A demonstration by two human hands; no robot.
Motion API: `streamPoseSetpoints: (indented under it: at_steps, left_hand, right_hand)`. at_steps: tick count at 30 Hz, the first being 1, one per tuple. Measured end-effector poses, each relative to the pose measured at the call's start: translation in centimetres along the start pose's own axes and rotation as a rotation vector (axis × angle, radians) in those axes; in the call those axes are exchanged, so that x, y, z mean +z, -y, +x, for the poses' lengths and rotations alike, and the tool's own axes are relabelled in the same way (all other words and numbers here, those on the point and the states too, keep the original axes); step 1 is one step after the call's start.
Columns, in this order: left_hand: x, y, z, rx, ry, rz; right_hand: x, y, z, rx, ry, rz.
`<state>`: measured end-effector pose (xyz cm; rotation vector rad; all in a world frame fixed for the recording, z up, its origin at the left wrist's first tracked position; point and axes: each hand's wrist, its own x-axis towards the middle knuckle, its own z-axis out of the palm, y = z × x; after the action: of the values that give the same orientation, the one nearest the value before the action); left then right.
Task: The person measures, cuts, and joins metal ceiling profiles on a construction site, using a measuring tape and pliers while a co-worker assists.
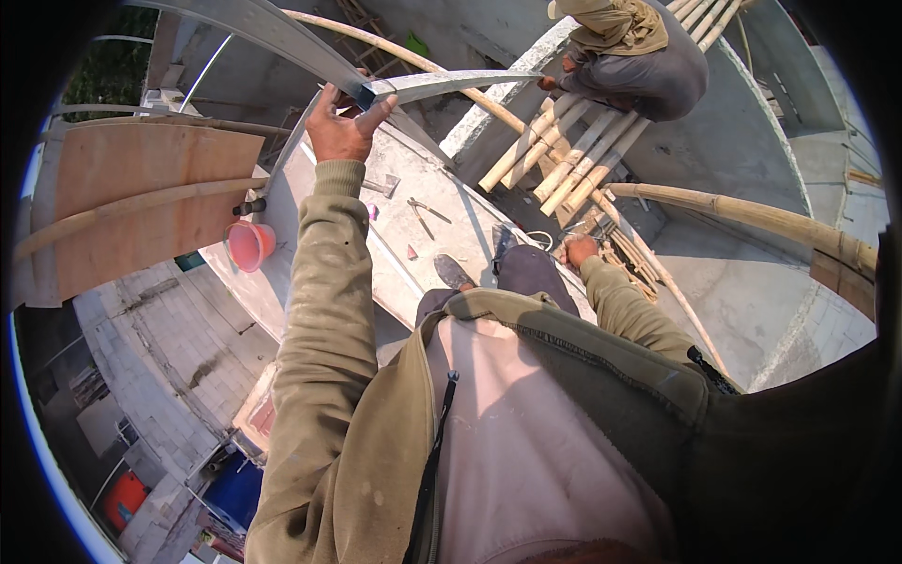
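My left hand [343, 130] is raised at the upper left, its fingers and thumb closed on the end of a light metal channel [268, 39] that runs off to the upper left. A second pale metal strip [460, 83] meets it at my fingers and reaches right to a co-worker's hand [548, 83]. Beside my knee, my right hand [580, 250] has curled fingers; what they hold, if anything, is hidden. Below my left hand, a hammer [381, 186] and pincers [420, 216] lie on the pale wall-top slab [399, 249].
A co-worker [639, 61] crouches by several bamboo poles [573, 150] at the upper right. A pink bucket [250, 246] stands left on the slab, near a plywood sheet [155, 193]. Long bamboo [752, 213] crosses the right side. Lower levels drop away on both sides.
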<state>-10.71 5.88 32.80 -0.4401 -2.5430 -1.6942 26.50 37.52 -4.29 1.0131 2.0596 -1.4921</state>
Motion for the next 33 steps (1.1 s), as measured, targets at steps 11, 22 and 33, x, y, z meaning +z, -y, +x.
streamPoseSetpoints:
  at_steps: [11,22,33]
  left_hand:
    - [0.5,-0.5,0.1,-0.009,0.008,-0.022]
    - [0.2,-0.4,-0.1,-0.01,-0.003,0.02]
    - [1.2,-0.6,0.0,0.011,-0.003,-0.016]
  right_hand:
    - [-1.2,5.5,-3.0,0.288,-0.075,0.248]
    - [-0.1,6.9,-3.3,0.331,-0.044,0.233]
    - [-0.4,6.1,-3.2,0.315,-0.009,0.251]
